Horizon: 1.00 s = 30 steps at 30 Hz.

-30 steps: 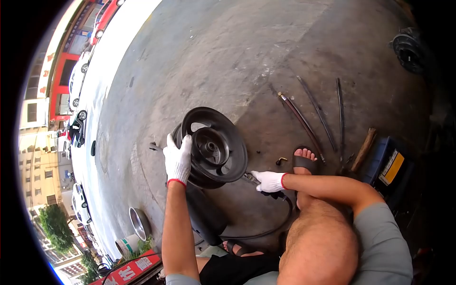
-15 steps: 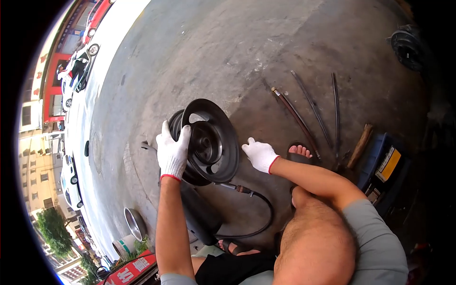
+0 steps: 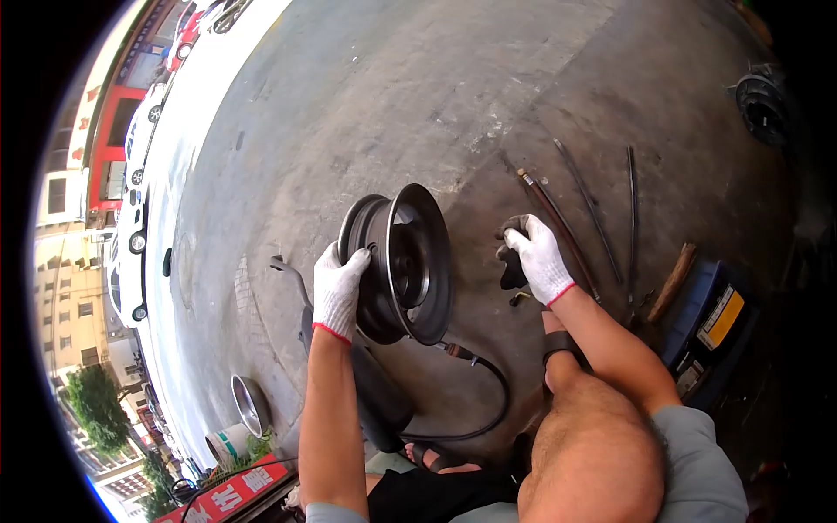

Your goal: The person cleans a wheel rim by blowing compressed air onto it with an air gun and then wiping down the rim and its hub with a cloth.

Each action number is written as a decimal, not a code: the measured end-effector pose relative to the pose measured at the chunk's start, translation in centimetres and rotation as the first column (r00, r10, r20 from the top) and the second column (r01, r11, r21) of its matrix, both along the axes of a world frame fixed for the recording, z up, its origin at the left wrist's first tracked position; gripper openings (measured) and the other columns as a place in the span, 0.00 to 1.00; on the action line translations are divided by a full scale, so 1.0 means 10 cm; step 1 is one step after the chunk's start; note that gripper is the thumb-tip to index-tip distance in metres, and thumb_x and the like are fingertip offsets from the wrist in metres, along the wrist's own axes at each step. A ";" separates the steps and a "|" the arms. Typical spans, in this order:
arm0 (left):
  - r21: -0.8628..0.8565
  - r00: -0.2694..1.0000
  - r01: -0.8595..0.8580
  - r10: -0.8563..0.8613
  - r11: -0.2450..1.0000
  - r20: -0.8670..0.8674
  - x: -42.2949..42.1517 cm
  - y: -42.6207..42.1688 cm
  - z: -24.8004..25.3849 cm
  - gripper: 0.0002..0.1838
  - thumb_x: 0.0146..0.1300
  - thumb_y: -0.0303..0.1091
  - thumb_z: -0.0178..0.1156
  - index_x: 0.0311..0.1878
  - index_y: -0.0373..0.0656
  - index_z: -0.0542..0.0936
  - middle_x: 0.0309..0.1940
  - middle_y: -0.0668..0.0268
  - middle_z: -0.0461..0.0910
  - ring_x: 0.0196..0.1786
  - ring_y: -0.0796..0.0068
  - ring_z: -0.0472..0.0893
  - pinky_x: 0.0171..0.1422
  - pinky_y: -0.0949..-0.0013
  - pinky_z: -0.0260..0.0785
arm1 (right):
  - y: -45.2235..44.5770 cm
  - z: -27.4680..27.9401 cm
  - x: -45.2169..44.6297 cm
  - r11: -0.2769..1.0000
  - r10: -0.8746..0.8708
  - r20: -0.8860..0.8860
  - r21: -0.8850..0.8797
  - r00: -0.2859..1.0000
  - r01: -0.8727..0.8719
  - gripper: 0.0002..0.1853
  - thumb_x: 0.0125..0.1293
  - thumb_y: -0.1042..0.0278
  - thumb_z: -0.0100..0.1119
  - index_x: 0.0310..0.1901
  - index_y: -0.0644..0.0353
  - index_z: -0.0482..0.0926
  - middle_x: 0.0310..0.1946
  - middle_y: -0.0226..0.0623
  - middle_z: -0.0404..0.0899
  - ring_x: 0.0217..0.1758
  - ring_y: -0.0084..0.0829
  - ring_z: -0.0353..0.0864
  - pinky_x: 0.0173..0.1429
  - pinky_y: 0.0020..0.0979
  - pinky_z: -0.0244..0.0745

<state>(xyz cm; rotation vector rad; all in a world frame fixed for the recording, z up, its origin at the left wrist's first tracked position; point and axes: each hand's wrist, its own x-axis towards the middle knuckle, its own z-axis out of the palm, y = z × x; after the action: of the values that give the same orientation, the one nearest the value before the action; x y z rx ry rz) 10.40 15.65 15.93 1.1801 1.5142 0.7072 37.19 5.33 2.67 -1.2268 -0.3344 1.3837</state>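
My left hand [image 3: 338,292], in a white knit glove with a red cuff, grips the near-left edge of a black wheel rim [image 3: 425,270], thumb toward its outer channel. The rim is tilted, its hollow side facing right. My right hand [image 3: 536,257], gloved alike, is apart from the rim, its fingers curled. Dark patches show at its fingers; whether these are soiled glove or something held is unclear. Just below them is a small black piece with a yellowish tip [image 3: 520,298]. A black hose with a metal fitting [image 3: 455,350] runs below the rim.
Long bars [image 3: 632,218] and a reddish-brown hose [image 3: 558,222] lie on the floor at right, near a wooden stick [image 3: 671,283] and a blue bin [image 3: 711,318]. A black round part [image 3: 761,106] lies farther off. A dark cylinder [image 3: 379,392] lies beneath my left arm.
The rim has turned more edge-on and shifted slightly right with my left hand. My right hand has moved right and up, away from the rim, and turned, bringing the dark patches into view.
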 end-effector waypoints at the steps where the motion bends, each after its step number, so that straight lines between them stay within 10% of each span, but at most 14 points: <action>1: 0.024 1.000 0.015 -0.015 1.000 -0.005 -0.02 -0.02 -0.03 0.16 0.66 0.23 0.63 0.57 0.30 0.81 0.44 0.65 0.86 0.43 0.78 0.82 0.52 0.71 0.76 | 0.01 0.15 0.04 1.000 -0.004 -0.042 -0.002 0.999 0.003 0.05 0.75 0.78 0.54 0.48 0.63 0.75 0.43 0.38 0.82 0.36 0.27 0.84 0.43 0.29 0.80; 6: 0.095 0.994 0.071 -0.063 0.993 -0.083 0.11 -0.16 0.03 0.17 0.67 0.24 0.63 0.58 0.30 0.81 0.44 0.64 0.86 0.46 0.78 0.82 0.55 0.70 0.75 | 0.17 0.54 -0.03 0.985 0.170 -0.182 0.061 0.969 -0.161 0.09 0.76 0.75 0.52 0.54 0.65 0.74 0.56 0.46 0.81 0.57 0.39 0.86 0.54 0.39 0.85; 9: 0.146 0.976 0.149 -0.122 0.978 -0.180 0.25 -0.22 0.09 0.15 0.71 0.29 0.60 0.56 0.30 0.81 0.42 0.64 0.86 0.46 0.78 0.80 0.56 0.70 0.73 | 0.24 0.80 -0.17 0.989 0.126 -0.229 0.104 0.965 -0.105 0.09 0.73 0.75 0.56 0.50 0.67 0.78 0.40 0.37 0.84 0.40 0.24 0.84 0.41 0.29 0.82; 25: 0.179 0.886 0.308 -0.213 0.934 -0.413 0.40 0.02 0.09 0.17 0.77 0.36 0.57 0.53 0.29 0.82 0.34 0.56 0.84 0.39 0.74 0.78 0.51 0.67 0.72 | 0.36 0.92 -0.25 0.977 0.168 -0.186 0.165 0.968 -0.138 0.09 0.72 0.75 0.57 0.50 0.65 0.80 0.39 0.28 0.80 0.40 0.16 0.76 0.46 0.23 0.74; 30: 0.130 0.950 0.217 -0.179 0.967 -0.255 0.17 0.15 -0.03 0.16 0.80 0.36 0.55 0.50 0.29 0.82 0.34 0.73 0.79 0.37 0.84 0.71 0.44 0.74 0.67 | 0.50 0.85 -0.42 0.938 0.183 0.011 0.299 0.983 -0.177 0.05 0.71 0.75 0.59 0.45 0.65 0.79 0.37 0.30 0.81 0.39 0.18 0.78 0.45 0.27 0.77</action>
<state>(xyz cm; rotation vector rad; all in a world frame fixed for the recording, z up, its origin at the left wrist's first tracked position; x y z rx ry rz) 12.10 17.12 15.64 1.5619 1.5308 0.5694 33.00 10.36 11.14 -0.9506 -0.6344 1.4371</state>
